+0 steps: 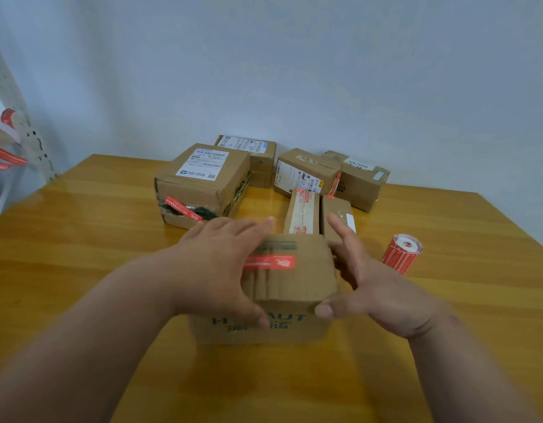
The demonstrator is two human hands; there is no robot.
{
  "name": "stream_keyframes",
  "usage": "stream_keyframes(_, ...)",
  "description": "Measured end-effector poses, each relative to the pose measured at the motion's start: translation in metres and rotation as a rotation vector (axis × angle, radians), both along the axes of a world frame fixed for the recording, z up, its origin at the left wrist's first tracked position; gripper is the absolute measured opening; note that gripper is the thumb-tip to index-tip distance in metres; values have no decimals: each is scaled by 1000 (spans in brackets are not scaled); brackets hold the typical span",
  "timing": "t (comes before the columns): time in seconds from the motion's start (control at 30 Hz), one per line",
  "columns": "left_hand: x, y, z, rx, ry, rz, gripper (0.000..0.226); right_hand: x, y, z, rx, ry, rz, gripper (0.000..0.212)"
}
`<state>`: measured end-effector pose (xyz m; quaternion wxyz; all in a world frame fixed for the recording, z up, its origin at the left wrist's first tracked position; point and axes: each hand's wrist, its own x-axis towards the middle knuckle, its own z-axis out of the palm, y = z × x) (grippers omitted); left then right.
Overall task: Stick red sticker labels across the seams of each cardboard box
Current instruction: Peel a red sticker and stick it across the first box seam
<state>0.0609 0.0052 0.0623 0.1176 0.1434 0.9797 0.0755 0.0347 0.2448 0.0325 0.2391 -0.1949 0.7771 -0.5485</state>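
Forearms: both enter from the bottom edge, converging on centre frame.
Near box (290, 282): cardboard, lower centre, resting on the wooden table (80, 227); teal print on its front face, partly hidden by thumbs.
Left hand (215, 267): laid over the box's top-left, fingers fairly straight across the top, thumb down on the front face. Pressing/steadying, not pinching.
Right hand (374, 288): at the box's right side, fingers spread, thumb tip touching the front top edge; forefinger lifted clear. Looks more like cradling than a firm grip.
Red sticker (270, 262): already on top of the near box, lying across it; left fingers cover its left end. Seam itself blurred, can't tell exact alignment.
Sticker roll (401, 253): right of centre, on the table, near the right hand but apart.
Other boxes (203, 184): cluster in upper centre by the wall; at least 3 show red stickers, rest unclear.
Upper left: more red strips hang off a white rack (7, 154).
Step (est.): smoothing down/finishing this box's label.
Next (est.): rub the sticker ends flat, push this box aside or turn it for another seam, then reach right for the roll & peel a fresh label.
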Motion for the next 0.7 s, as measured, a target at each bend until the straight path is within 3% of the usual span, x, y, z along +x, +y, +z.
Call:
stream_keyframes(0.07, 1, 5, 4, -32, 53, -38, 130, 2, -6, 12, 42, 143, -35, 128)
stream_keyframes(0.13, 2, 2, 6, 90, 99, -40, 133, 4, -5, 23, 24, 224, -28, 122)
stream_keyframes(0.23, 0, -11, -3, 449, 75, 1, 135, 3, 5, 33, 4, 198, 37, 124)
stream_keyframes(0.3, 1, -17, -13, 751, -34, 32, 130, 1, 8, 35, 123, 238, 41, 120)
stream_keyframes(0.37, 6, -17, -20, 912, -100, 39, 126, 3, 6, 39, 228, 315, 8, 116)
stream_keyframes(0.53, 12, -11, -13, 970, -39, 51, 133, 11, -5, 49, 408, 481, -27, 116)
stream_keyframes(0.7, 14, -5, -2, 835, 105, 98, 136, 20, -5, 58, 491, 512, 6, 120)
